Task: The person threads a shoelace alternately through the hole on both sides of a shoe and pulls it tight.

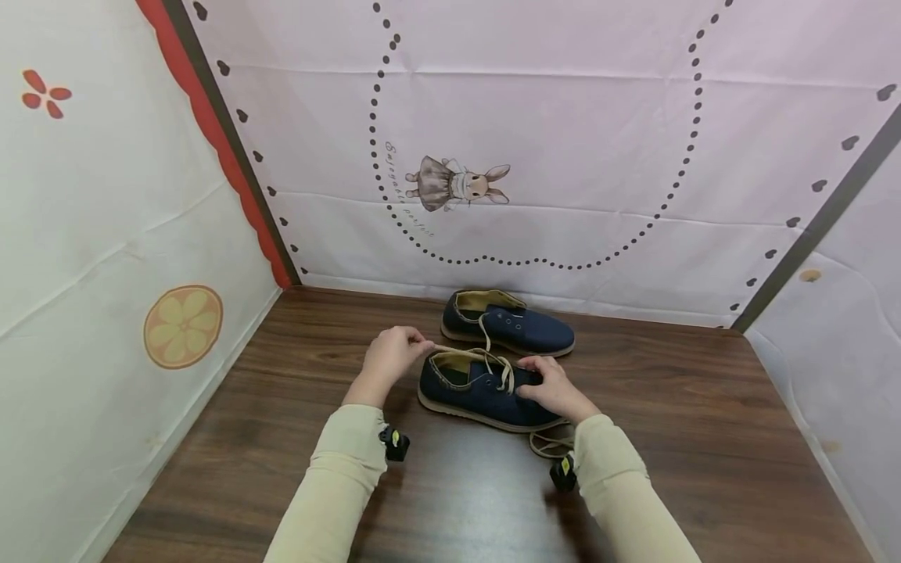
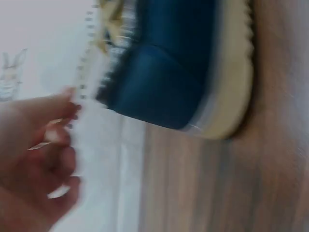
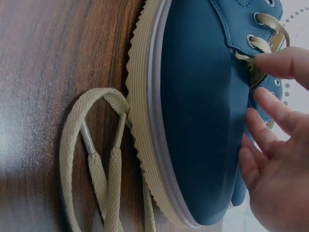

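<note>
A navy lace-up shoe (image 1: 493, 407) with a tan sole lies between the hands, toe to the right. My left hand (image 1: 390, 356) pinches a beige shoelace (image 1: 457, 350) between thumb and fingertips, drawn out over the heel opening. In the left wrist view that hand (image 2: 46, 150) is beside the blurred shoe heel (image 2: 161, 89). Over the front of the shoe is my right hand (image 1: 552, 387). The right wrist view has its fingers spread apart, with one tip at the lace (image 3: 246, 57) by the lowest eyelets and the others along the toe.
A matching navy shoe (image 1: 538, 332) stands just behind, near the back wall (image 1: 598, 156). A second loose beige lace (image 3: 72, 130) lies looped on the brown wooden table (image 1: 296, 469) beside the toe. Printed white sheets hang along the left side (image 1: 91, 234) and right.
</note>
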Demonstrator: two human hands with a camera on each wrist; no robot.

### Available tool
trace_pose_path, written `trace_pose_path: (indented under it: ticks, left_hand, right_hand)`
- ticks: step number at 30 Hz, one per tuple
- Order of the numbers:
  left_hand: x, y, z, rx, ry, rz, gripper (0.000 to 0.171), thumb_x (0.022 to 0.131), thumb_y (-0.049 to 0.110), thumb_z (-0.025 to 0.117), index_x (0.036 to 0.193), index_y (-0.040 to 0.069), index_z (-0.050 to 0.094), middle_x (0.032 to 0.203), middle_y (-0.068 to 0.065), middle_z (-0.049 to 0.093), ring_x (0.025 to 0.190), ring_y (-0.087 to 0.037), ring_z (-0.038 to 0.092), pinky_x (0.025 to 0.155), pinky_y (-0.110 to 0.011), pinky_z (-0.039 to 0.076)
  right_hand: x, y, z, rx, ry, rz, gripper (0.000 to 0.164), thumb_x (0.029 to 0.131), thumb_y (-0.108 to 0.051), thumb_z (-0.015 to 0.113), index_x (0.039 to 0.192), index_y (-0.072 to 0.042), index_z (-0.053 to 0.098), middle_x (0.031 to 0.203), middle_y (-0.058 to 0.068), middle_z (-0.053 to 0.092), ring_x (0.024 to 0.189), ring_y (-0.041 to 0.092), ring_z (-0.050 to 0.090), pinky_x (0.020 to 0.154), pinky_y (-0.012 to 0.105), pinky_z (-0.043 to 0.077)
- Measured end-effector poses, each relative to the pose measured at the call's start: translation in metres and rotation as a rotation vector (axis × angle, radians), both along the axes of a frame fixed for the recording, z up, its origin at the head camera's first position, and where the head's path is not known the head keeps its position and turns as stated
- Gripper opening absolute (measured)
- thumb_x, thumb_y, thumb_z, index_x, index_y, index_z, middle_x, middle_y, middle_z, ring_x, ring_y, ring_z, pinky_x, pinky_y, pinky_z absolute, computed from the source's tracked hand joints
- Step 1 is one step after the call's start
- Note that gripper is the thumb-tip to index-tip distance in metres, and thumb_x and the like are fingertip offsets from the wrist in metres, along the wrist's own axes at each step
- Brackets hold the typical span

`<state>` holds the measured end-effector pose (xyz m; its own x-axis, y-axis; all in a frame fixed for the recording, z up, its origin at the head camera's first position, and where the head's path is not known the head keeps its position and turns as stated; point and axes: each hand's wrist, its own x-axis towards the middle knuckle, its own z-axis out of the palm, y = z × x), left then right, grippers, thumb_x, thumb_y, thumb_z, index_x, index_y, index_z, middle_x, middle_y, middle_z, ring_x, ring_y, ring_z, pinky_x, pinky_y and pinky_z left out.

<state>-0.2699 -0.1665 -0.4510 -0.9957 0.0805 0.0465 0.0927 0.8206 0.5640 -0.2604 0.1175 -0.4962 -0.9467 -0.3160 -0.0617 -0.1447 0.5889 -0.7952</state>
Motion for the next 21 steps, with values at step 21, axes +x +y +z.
trace_pose_path:
  ticks: [21]
  left_hand:
    - [0.006,0.081,-0.031,0.932,-0.144,0.024,0.031,0.086,-0.006,0.06,0.117,-0.004,0.06,0.111,-0.019,0.062,0.097,-0.026,0.063,0.076,-0.029,0.051]
  right_hand:
    - [0.016,-0.039,0.011,0.14,0.086,-0.008,0.018,0.084,-0.024,0.069,0.101,-0.021,0.062,0.127,0.008,0.037,0.118,0.034,0.031,0.093,0.054,0.023]
